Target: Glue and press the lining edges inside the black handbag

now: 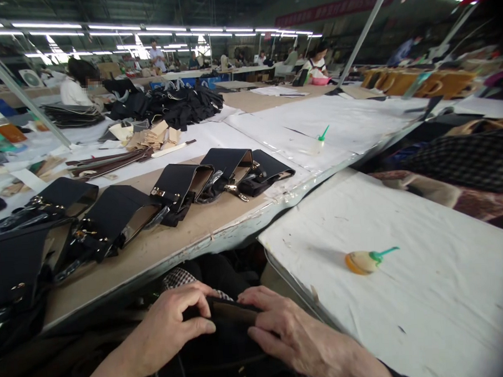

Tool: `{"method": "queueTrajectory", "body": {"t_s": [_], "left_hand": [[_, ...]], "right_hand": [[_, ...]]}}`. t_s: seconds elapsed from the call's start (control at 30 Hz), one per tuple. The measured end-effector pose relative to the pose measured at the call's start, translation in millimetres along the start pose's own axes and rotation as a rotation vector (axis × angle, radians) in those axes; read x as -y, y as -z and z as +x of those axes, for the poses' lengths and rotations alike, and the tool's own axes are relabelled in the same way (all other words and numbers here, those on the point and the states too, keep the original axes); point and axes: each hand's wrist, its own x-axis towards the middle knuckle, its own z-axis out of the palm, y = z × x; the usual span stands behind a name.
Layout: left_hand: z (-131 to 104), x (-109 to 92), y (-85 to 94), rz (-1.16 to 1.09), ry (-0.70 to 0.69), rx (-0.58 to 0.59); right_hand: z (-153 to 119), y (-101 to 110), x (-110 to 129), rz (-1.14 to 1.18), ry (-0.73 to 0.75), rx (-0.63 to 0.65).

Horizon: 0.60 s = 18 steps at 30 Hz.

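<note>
A black handbag (225, 351) with a tan lining lies low in front of me, below the table edge. At the left end of its opening, my left hand (174, 322) pinches the rim between thumb and bent fingers. My right hand (286, 331) grips the same rim farther right, fingers over the edge and thumb on the near side. Between the hands a strip of the brown inside shows. Most of the bag's lower part is dark; a bit of gold metal shows near the bottom.
Black bags (180, 183) with gold clasps stand in a row on the brown-covered table. A glue bottle (363, 262) with a green nozzle lies on the white table at right; another bottle (321, 142) stands farther back. Black pieces (176, 103) are heaped behind. Several people work beyond.
</note>
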Motion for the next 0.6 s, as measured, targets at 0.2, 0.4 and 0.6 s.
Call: {"method": "queueTrajectory", "body": {"t_s": [0.2, 0.4, 0.6], "left_hand": [[-1, 0, -8.1, 0.033, 0.034, -0.134], [5, 2, -15.7, 0.060, 0.069, -0.204], [9, 6, -22.8, 0.101, 0.110, -0.248]], "right_hand": [[-3, -17, -13, 0.162, -0.248, -0.155], [-12, -37, -27, 0.327, -0.324, -0.387], [-13, -40, -32, 0.564, -0.420, -0.534]]}}
